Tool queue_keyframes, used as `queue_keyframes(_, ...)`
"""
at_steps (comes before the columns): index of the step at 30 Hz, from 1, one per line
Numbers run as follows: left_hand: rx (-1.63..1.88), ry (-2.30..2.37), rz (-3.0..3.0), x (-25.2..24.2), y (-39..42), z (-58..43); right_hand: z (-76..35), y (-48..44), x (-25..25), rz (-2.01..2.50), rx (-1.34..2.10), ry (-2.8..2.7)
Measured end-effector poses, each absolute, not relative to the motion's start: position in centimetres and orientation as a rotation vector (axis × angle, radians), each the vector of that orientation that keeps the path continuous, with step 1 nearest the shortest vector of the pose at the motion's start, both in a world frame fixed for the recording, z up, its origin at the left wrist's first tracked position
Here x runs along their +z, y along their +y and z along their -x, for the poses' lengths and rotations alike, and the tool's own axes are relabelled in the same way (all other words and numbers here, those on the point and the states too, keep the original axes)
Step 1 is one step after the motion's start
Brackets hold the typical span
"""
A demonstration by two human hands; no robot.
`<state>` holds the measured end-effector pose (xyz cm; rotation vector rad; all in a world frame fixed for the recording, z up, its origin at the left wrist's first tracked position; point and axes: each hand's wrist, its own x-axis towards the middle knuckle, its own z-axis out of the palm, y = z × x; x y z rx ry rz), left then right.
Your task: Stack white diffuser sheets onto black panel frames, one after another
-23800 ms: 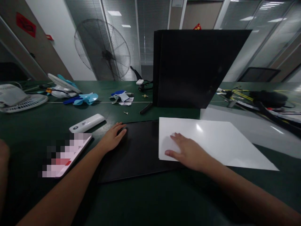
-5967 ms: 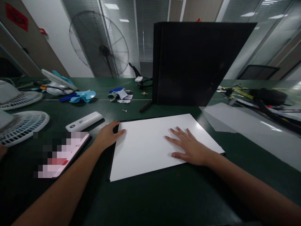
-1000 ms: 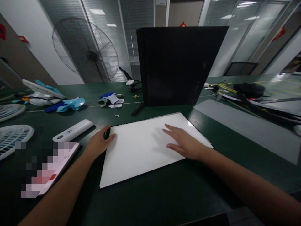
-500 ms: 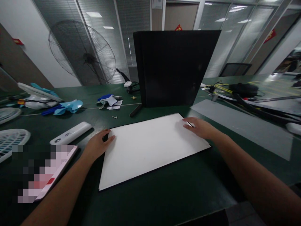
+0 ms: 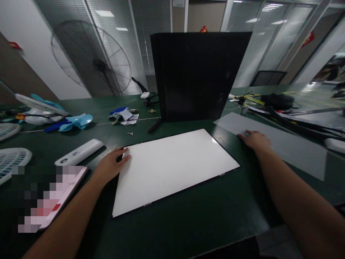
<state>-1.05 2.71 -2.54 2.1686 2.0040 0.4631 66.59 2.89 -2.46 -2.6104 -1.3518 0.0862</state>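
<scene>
A white rectangular panel (image 5: 175, 165) with a thin black border lies flat on the green table. My left hand (image 5: 111, 165) holds its far left corner, thumb on the white face and fingers over the edge. To the right of the panel lies a translucent sheet (image 5: 296, 151). My right hand (image 5: 256, 139) is at this sheet's near edge, with the thumb at the edge and fingertips on top. The fingers look closed on it, though their undersides are hidden.
A large black box-like panel (image 5: 202, 75) stands upright behind. At left are a white handheld device (image 5: 79, 153), a partly blurred pink item (image 5: 63, 198), white grilles (image 5: 13, 162) and blue fan blades (image 5: 77, 122). Black cables (image 5: 280, 120) lie at far right.
My right hand has let go of the white panel and moved right to the translucent sheet, which has shifted slightly left. More of the panel's black border shows. My left hand stays at its corner.
</scene>
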Motion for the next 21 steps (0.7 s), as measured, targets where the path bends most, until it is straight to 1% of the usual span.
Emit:
queue_keyframes(8,0.456,1.996,-2.175,-2.3,2.6,0.8,-64.2,2.1,-1.2,2.591,-0.061,-1.369)
queue_keyframes(11,0.465,1.996,-2.171,-2.0,2.5,0.7,-63.2,1.8,0.0,2.553,-0.066,-1.434)
queue_keyframes(15,0.454,2.000,-2.162,-1.8,2.3,0.5,-60.8,1.5,1.8,2.370,0.057,-1.628)
queue_keyframes(18,0.446,2.003,-2.176,-1.8,2.2,0.5,-57.9,1.6,2.1,2.204,0.149,-1.763)
queue_keyframes(21,0.473,1.993,-2.199,-1.9,2.2,0.5,-55.5,1.8,0.9,2.094,-0.004,-1.907)
